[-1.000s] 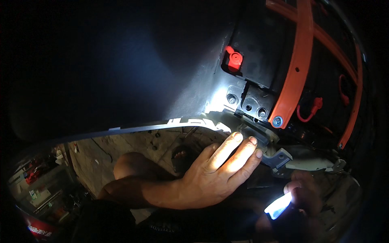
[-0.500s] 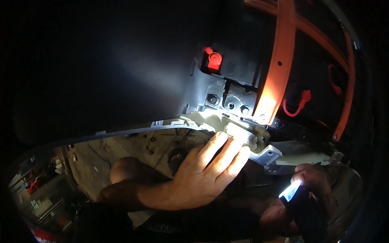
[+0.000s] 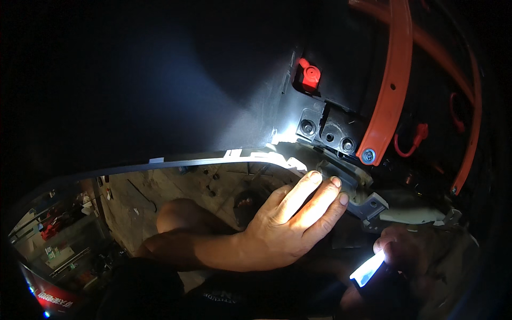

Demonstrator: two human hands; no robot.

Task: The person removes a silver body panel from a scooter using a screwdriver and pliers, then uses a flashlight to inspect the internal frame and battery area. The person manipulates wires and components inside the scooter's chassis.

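The left hand (image 3: 288,224) is lying open, fingers flat on the grey bracket (image 3: 368,205) under the dark panel (image 3: 213,106). The right hand (image 3: 405,250) is gripping a lit torch (image 3: 368,269); this looks like inspecting, and next likely needs steadier light.

A grey panel edge (image 3: 298,162) was lit up bright and ran across the middle, curving down to the right. It was pressed flat by fingers. A small glowing light (image 3: 367,270) was held low on the right, tilted upward.
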